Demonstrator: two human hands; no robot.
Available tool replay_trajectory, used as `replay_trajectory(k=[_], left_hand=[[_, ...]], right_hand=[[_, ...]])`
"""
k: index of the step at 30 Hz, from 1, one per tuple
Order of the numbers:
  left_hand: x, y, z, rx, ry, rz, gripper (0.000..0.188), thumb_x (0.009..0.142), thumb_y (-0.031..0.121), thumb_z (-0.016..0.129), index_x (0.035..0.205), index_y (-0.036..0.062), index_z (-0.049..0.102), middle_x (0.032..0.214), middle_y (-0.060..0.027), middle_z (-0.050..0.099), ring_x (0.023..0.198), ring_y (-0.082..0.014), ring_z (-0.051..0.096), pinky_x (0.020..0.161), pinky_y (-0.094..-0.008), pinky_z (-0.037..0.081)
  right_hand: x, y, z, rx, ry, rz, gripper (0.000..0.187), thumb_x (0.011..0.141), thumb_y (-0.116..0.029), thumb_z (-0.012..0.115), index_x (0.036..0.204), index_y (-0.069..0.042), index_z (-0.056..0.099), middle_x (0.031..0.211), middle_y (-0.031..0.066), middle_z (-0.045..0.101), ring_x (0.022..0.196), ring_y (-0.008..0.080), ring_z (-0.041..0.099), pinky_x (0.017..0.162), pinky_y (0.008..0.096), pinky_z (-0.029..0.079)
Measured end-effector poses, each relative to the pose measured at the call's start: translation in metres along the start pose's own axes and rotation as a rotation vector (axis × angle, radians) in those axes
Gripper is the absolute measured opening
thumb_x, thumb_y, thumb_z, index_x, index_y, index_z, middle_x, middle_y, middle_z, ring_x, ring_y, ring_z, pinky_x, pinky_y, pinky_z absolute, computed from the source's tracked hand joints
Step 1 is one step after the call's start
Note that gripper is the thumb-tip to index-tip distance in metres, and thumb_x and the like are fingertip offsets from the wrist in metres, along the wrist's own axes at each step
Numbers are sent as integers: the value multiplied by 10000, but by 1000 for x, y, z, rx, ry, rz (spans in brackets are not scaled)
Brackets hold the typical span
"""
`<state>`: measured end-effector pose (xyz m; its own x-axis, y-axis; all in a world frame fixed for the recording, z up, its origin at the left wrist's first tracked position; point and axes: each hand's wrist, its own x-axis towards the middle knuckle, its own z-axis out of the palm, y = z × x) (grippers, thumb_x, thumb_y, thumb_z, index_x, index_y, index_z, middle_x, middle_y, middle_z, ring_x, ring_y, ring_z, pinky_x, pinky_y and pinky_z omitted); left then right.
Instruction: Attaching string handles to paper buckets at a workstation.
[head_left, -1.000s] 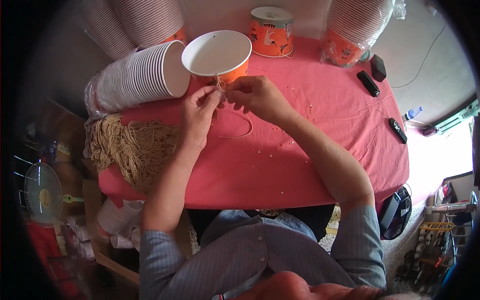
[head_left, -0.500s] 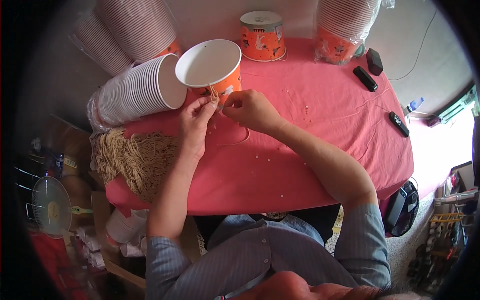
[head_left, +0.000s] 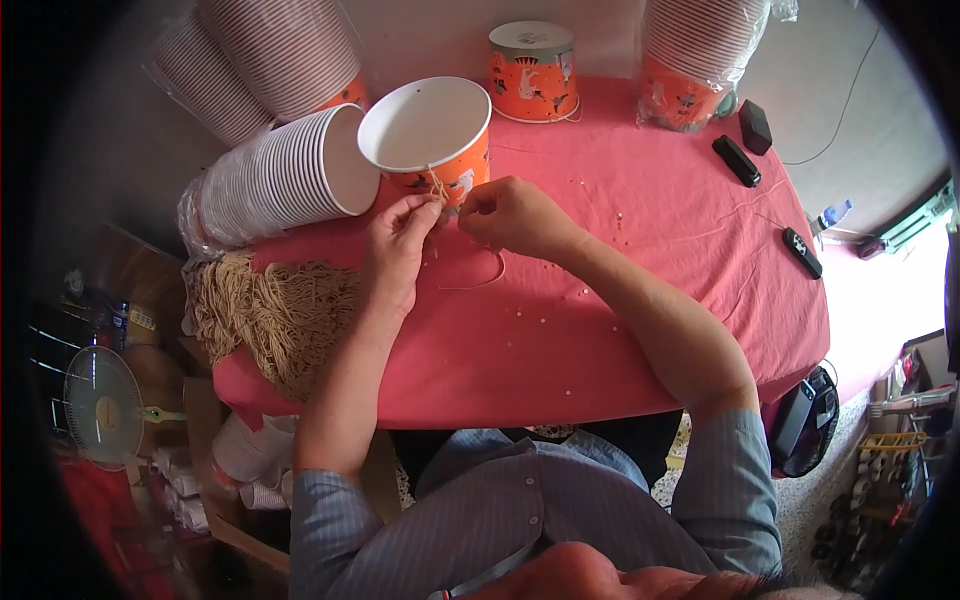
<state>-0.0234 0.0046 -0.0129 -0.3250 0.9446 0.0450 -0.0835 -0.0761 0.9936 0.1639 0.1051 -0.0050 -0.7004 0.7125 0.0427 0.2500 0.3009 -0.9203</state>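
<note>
Your left hand point(head_left: 398, 250) and right hand point(head_left: 510, 215) meet at the near wall of an orange paper bucket point(head_left: 428, 135) standing on the red tablecloth point(head_left: 620, 300). The bucket stands upright, tipped slightly toward you; its long axis runs rim to base, and its white open mouth faces up and toward you. Each hand's thumb and forefinger are pinched on a thin beige string point(head_left: 436, 182) that hangs from the bucket's near rim; the remaining fingers are loosely curled. A loose loop of the same string point(head_left: 480, 278) lies on the cloth just below your right hand, curving from right to left.

To the bucket's left, just beside it, a stack of nested buckets point(head_left: 275, 175) lies on its side, white mouth pointing right. Behind it, two more stacks in clear wrap point(head_left: 250, 65) lean at the far left. At the far edge of the table, a single orange bucket point(head_left: 533, 58) with white animal figures stands mouth down, its grey base uppermost. At the far right corner stands another wrapped stack point(head_left: 700, 55), orange with printed figures at its lower end. A heap of beige strings point(head_left: 275, 315) drapes over the table's left edge. Three small black objects point(head_left: 738, 160) lie well apart along the right side of the cloth. Small pale beads point(head_left: 545, 320) are scattered on the cloth near your right forearm.
</note>
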Motion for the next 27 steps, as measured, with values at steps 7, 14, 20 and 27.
replay_trajectory(k=[7, 14, 20, 27], left_hand=[[2, -4, -1, 35, 24, 36, 227, 1043, 223, 743, 1174, 38, 752, 973, -2, 757, 734, -53, 618, 610, -232, 470], [-1, -1, 5, -12, 6, 80, 210, 1051, 181, 744, 1175, 14, 771, 1007, 1, 768, 884, -44, 665, 722, -216, 492], [-2, -1, 4, -131, -55, 75, 221, 1038, 158, 750, 1193, 2, 772, 1096, -34, 782, 1019, -96, 692, 947, -259, 521], [-1, -2, 5, -141, -51, 75, 223, 1032, 148, 754, 1198, -1, 770, 1116, -37, 779, 1045, -92, 684, 952, -260, 522]], right_hand=[[-3, -10, -1, 82, -55, 45, 180, 966, -153, 692, 951, 8, 769, 805, 45, 714, 706, 113, 678, 661, 291, 583], [-5, -10, 4, 36, -76, 16, 188, 954, -160, 690, 952, 9, 772, 774, 38, 706, 684, 113, 672, 649, 303, 574], [-5, -8, 10, -16, -49, -72, 188, 945, -152, 679, 962, 4, 782, 736, 24, 698, 670, 109, 670, 642, 314, 571], [-5, -5, 14, -34, -52, -90, 179, 944, -140, 671, 944, 6, 775, 727, 33, 695, 665, 111, 670, 634, 323, 570]])
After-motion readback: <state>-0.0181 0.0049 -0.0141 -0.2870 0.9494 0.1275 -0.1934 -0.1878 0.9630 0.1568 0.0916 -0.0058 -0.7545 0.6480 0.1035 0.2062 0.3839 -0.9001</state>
